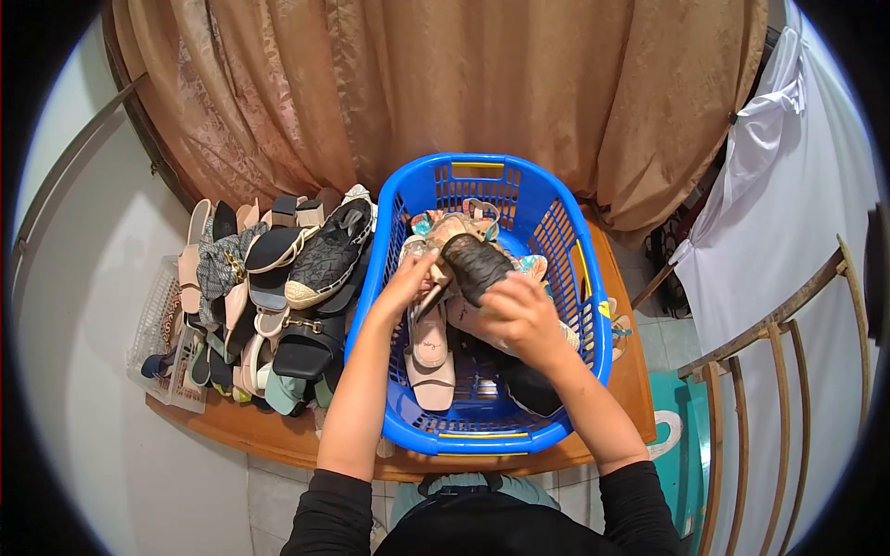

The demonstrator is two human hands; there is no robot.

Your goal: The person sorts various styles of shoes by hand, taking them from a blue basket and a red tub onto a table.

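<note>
Over the blue laundry basket (pixel 400 408), both my hands are at a sandal with a wide, dark, sheer-looking upper (pixel 476 266). My left hand (pixel 410 281) is closed on its left side, near a pale heel-like part. My right hand (pixel 524 320) is bent against its lower right edge, slightly blurred, with the fingertips partly hidden. Below them in the basket lies a pale pink flat sandal (pixel 431 375), its sole facing up towards me. Floral-patterned footwear (pixel 530 267) and a black shoe (pixel 531 389) are also inside, partly covered.
A heap of assorted shoes, including a black quilted espadrille (pixel 332 250), stands left of the basket on the wooden table (pixel 630 347). Beside it is a clear plastic basket (pixel 153 320). Brown curtains (pixel 519 83) hang behind; a wooden rack (pixel 783 371) is at right.
</note>
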